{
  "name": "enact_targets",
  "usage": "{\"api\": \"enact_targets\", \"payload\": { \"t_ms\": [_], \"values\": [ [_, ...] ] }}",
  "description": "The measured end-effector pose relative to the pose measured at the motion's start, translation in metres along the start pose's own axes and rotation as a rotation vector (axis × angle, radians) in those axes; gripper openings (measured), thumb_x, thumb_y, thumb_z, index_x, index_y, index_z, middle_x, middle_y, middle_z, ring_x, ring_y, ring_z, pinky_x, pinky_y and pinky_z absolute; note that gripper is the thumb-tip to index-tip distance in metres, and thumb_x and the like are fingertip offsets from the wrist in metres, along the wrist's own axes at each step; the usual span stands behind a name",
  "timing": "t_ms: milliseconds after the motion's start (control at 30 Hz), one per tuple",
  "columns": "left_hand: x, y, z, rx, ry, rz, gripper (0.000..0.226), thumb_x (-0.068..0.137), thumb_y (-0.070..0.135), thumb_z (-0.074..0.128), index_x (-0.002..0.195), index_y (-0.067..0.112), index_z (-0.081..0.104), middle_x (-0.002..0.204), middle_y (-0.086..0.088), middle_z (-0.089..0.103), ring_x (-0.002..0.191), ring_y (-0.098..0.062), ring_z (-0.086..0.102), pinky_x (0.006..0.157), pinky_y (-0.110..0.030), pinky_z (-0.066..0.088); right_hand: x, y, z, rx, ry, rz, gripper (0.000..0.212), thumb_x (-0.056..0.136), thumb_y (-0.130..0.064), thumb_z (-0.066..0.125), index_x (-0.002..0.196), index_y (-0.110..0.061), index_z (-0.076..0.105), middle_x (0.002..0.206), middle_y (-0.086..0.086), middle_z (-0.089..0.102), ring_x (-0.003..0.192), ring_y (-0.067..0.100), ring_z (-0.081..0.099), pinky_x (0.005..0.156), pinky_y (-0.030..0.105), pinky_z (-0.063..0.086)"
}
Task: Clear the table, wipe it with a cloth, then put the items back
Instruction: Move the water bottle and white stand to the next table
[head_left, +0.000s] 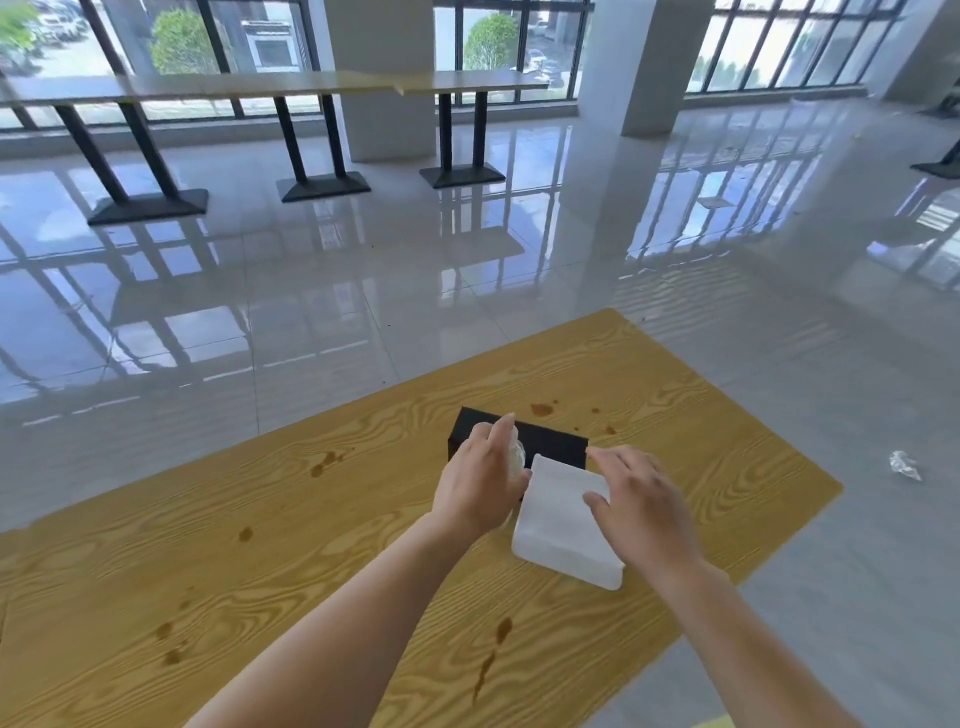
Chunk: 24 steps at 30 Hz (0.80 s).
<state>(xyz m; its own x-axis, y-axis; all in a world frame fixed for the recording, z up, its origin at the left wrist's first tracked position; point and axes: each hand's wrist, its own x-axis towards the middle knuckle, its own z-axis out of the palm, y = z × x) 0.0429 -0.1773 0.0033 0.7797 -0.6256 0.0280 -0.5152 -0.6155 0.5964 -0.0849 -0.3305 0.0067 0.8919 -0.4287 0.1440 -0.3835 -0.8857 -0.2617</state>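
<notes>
A: Firstly, head view. Status of the worktop (363, 499)?

B: Yellow wood-grain surface. Brown stains (324, 463) are scattered over it: near the far edge, left of centre, and along the near side. Three items sit together right of centre.

A: Identify the items.

B: A black box (550, 441) lies farthest from the person. A white box (561, 525) lies on the worktop just in front of it, one corner touching or overlapping it. A clear bottle (516, 457) stands between the two, largely hidden.

A: Left hand (480, 486)?

B: Wrapped around the bottle. Fingers curl together round its far side, thumb on the near side. The bottle's base cannot be seen, so contact with the worktop cannot be confirmed.

A: Right hand (641, 506)?

B: Palm down over the right part of the white box. Fingers (605, 457) are slightly spread and extended toward the black box; the thumb rests on the white top. A firm grasp cannot be confirmed.

A: Surroundings?

B: Glossy tiled floor (363, 291). A crumpled clear wrapper (905, 465) lies on it, right of the worktop.
</notes>
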Motion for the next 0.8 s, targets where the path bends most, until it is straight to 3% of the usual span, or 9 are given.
{"api": "enact_targets", "payload": {
  "t_ms": [200,300,400,800],
  "values": [
    [0.011,0.004,0.002,0.001,0.053,-0.044,0.053,0.096,0.023,0.053,0.148,0.018,0.039,0.135,-0.005,0.055,0.118,-0.025,0.057,0.089,-0.035,0.048,0.009,0.001,0.004,-0.026,-0.105,0.0,0.043,0.096,-0.026,0.06,0.138,-0.022,0.051,0.122,-0.003,0.062,0.111,0.019,0.056,0.08,0.03,0.048],
    [0.014,0.003,0.001,-0.006,0.086,-0.059,0.042,0.095,0.015,0.053,0.137,0.018,0.05,0.123,-0.003,0.063,0.107,-0.025,0.061,0.083,-0.035,0.05,0.013,0.001,0.005,-0.096,-0.107,-0.008,0.01,0.096,-0.016,0.057,0.104,-0.021,0.061,0.09,-0.004,0.066,0.083,0.02,0.062,0.061,0.034,0.047],
    [0.013,0.0,-0.001,-0.006,0.106,-0.041,0.039,0.094,0.015,0.056,0.133,0.016,0.054,0.118,-0.003,0.066,0.103,-0.023,0.062,0.081,-0.033,0.049,0.015,0.0,0.004,-0.153,-0.122,0.009,0.019,0.092,-0.006,0.054,0.079,-0.02,0.052,0.068,-0.005,0.059,0.063,0.021,0.057,0.049,0.032,0.032],
    [-0.031,-0.033,-0.022,-0.051,0.214,-0.099,0.033,0.089,0.012,0.066,0.122,0.016,0.062,0.112,0.001,0.069,0.101,-0.02,0.063,0.077,-0.024,0.04,0.008,-0.023,-0.013,-0.183,-0.091,-0.049,0.031,0.089,-0.008,0.055,0.069,-0.023,0.038,0.058,-0.006,0.052,0.055,0.02,0.051,0.043,0.029,0.026]
  ]
}}
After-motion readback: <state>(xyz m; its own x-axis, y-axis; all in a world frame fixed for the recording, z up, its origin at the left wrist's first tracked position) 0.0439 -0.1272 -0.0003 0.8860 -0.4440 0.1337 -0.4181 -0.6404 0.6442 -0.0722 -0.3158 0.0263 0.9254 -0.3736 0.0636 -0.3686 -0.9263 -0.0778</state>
